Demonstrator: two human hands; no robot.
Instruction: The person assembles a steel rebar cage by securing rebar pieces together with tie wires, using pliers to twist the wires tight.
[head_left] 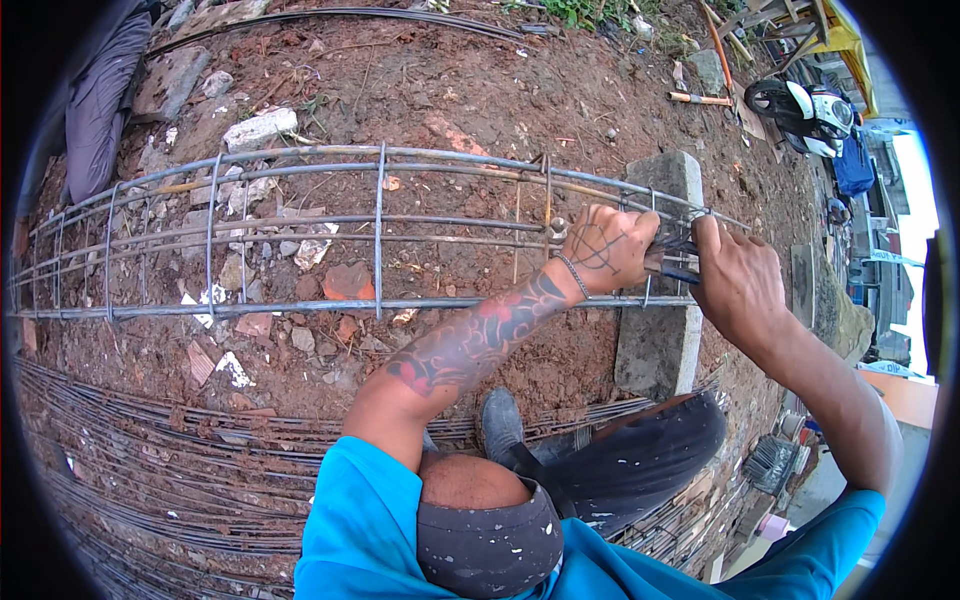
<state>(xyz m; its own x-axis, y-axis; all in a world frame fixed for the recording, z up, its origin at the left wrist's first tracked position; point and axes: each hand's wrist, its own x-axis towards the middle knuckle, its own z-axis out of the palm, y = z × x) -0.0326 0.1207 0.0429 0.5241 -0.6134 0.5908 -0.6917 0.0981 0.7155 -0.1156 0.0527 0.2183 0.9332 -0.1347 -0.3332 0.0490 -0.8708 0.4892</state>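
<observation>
A long cage of steel rebar (pixel 380 240) lies across the view, its lengthwise bars joined by square stirrups. Near its right end, my left hand (pixel 605 250) is closed over the bars, its fingers curled and partly hidden; what they grip does not show clearly. My right hand (pixel 742 275) faces it from the right, wrapped round a hand tool with dark and blue handles (pixel 678 270) beside a stirrup. Most of the tool is covered by my fingers, so its jaws cannot be made out. Under this end of the cage stands a grey concrete block (pixel 655 345).
Many loose steel rods (pixel 200 460) lie on the ground near my legs. Rubble and broken bricks (pixel 345 282) are scattered beneath the cage. Another person's trouser leg (pixel 100 130) is at the far left. A wooden-handled tool (pixel 700 98) and a parked motorcycle (pixel 815 115) are at the far right.
</observation>
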